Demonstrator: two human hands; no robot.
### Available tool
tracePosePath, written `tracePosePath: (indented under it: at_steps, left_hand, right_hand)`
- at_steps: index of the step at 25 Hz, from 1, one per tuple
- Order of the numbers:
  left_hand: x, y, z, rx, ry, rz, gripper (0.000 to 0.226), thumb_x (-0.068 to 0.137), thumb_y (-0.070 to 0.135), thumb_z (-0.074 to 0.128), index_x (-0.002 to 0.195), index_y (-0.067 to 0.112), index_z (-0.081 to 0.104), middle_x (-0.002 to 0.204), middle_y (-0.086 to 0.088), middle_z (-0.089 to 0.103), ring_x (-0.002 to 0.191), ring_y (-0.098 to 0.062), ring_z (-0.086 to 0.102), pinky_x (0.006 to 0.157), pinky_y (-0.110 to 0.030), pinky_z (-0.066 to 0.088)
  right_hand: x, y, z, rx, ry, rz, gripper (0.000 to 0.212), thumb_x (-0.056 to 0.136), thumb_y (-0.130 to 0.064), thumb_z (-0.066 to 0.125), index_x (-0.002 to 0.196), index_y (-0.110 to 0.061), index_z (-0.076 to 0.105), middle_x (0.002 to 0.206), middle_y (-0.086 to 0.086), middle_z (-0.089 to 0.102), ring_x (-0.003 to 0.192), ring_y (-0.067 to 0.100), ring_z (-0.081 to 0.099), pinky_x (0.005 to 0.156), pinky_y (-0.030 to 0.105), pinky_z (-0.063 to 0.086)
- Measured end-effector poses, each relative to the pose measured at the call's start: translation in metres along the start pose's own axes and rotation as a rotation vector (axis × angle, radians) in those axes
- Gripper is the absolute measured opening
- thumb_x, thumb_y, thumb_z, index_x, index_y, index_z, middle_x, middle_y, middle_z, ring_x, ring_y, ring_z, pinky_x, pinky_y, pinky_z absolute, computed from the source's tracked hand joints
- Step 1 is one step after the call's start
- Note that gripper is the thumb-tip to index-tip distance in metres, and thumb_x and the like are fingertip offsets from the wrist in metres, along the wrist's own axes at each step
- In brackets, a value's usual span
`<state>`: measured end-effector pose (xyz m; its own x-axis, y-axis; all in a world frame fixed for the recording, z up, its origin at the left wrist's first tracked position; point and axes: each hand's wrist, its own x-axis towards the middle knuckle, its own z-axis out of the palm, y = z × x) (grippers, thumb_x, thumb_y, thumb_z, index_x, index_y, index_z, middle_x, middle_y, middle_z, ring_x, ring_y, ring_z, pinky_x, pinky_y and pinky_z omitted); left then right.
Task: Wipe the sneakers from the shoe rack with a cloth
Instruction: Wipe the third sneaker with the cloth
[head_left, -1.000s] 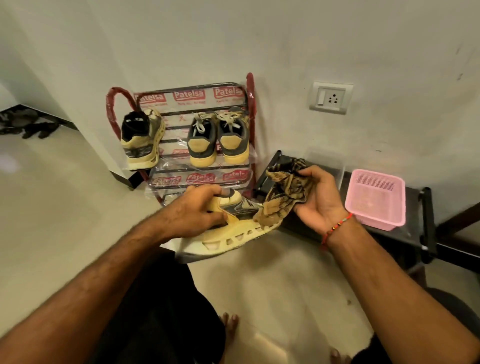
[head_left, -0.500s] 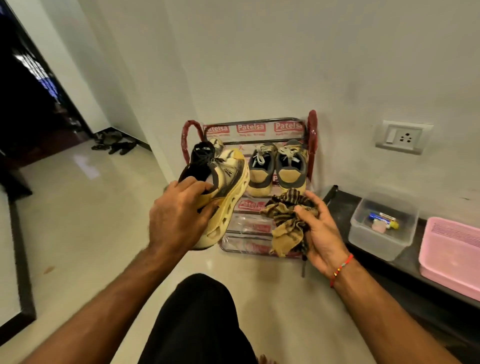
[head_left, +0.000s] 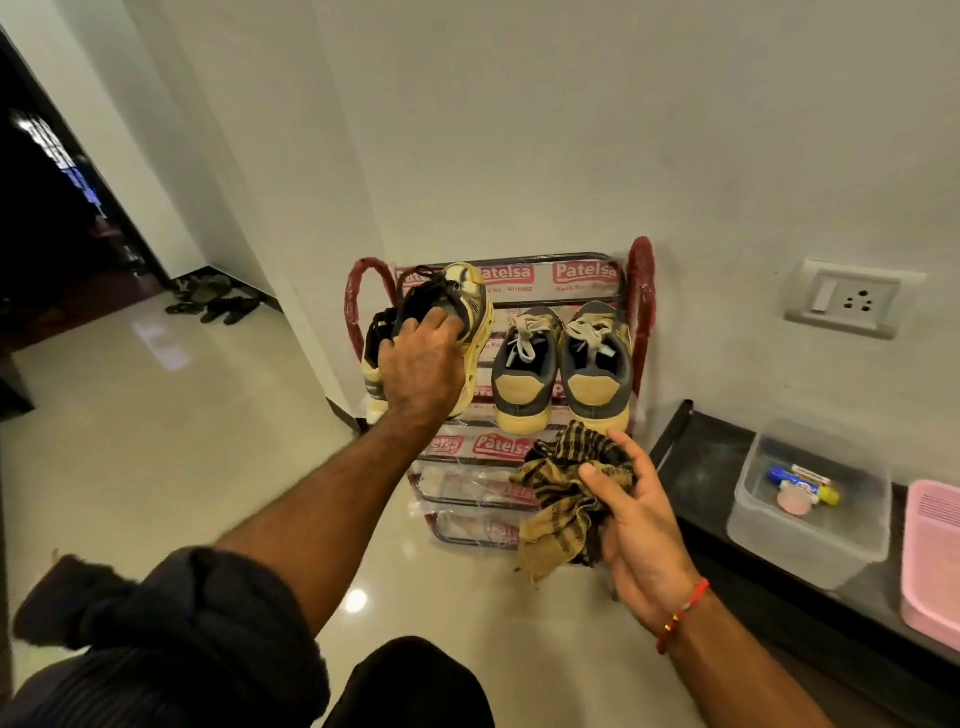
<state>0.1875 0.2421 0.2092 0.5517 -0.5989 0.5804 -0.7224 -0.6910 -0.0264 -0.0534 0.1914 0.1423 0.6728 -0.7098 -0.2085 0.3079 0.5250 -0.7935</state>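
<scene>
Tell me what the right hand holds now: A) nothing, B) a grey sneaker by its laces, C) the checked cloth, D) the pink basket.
C: the right hand grips the bunched checked cloth below the shoe rack, while the left hand holds the yellow sneaker at the rack's top shelf.

my left hand (head_left: 421, 369) is stretched forward, fingers curled in a grip; my right hand (head_left: 631, 512) sits lower, palm up, pinching.

The shoe rack (head_left: 640, 291) carries 2 grey-and-tan sneakers (head_left: 561, 366) on its top tier.
</scene>
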Motion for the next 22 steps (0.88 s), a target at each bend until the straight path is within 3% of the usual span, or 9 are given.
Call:
tracePosePath:
  at_steps: [4,8,11,13,15,18,22]
  left_hand:
    - [0.015,0.013,0.054,0.085,-0.148,-0.021,0.039,0.091,0.021,0.069,0.128,0.023,0.058,0.13,-0.001,0.056,0.113,-0.03,0.053,0.088,-0.053,0.049]
    - [0.01,0.017,0.083,0.033,-0.281,-0.061,0.049,0.095,0.026,0.065,0.14,0.022,0.046,0.139,-0.003,0.048,0.124,-0.031,0.044,0.093,-0.052,0.048]
    - [0.009,-0.004,0.077,-0.082,-0.187,0.015,0.046,0.1,0.045,0.051,0.139,0.022,0.048,0.139,-0.005,0.045,0.123,-0.027,0.044,0.089,-0.046,0.051]
    - [0.015,-0.03,0.066,-0.172,-0.117,0.021,0.041,0.104,0.044,0.039,0.133,0.019,0.054,0.134,-0.006,0.051,0.12,-0.026,0.046,0.092,-0.046,0.048]
    - [0.031,-0.058,0.056,-0.13,-0.202,-0.032,0.039,0.106,0.041,0.035,0.124,0.016,0.059,0.124,-0.009,0.06,0.112,-0.026,0.053,0.096,-0.048,0.046]
    - [0.062,-0.083,0.047,-0.123,-0.546,-0.207,0.043,0.107,0.045,0.037,0.114,0.01,0.06,0.109,-0.014,0.064,0.098,-0.028,0.061,0.092,-0.046,0.053]
    - [0.082,-0.092,0.055,-0.204,-0.562,-0.384,0.058,0.107,0.049,0.037,0.13,0.0,0.058,0.115,-0.022,0.063,0.107,-0.035,0.061,0.089,-0.039,0.05]
  right_hand:
    - [0.019,0.004,-0.008,0.026,0.016,-0.026,0.052,0.094,-0.005,0.061,0.135,-0.036,0.052,0.117,0.005,0.073,0.111,0.028,0.068,0.098,0.056,0.051]
    - [0.032,0.011,-0.009,0.034,0.029,-0.021,0.051,0.094,-0.005,0.062,0.133,-0.036,0.053,0.116,0.003,0.073,0.109,0.026,0.069,0.095,0.053,0.054]
    - [0.033,0.015,-0.006,0.041,0.016,-0.012,0.052,0.094,-0.003,0.061,0.134,-0.035,0.052,0.114,0.002,0.074,0.106,0.023,0.071,0.084,0.046,0.058]
    - [0.032,0.017,-0.004,0.034,0.009,-0.007,0.052,0.094,-0.004,0.061,0.135,-0.036,0.052,0.116,0.003,0.073,0.105,0.022,0.071,0.08,0.043,0.06]
    - [0.032,0.019,-0.003,0.03,0.003,-0.011,0.053,0.094,-0.003,0.061,0.135,-0.035,0.052,0.118,0.004,0.072,0.107,0.024,0.07,0.081,0.044,0.059]
    - [0.033,0.021,-0.004,0.012,-0.002,-0.014,0.053,0.093,-0.003,0.062,0.135,-0.035,0.053,0.118,0.005,0.072,0.108,0.024,0.07,0.085,0.046,0.058]
    - [0.035,0.027,-0.006,0.005,0.016,-0.008,0.053,0.092,-0.002,0.063,0.133,-0.035,0.055,0.12,0.006,0.071,0.108,0.025,0.07,0.086,0.047,0.058]
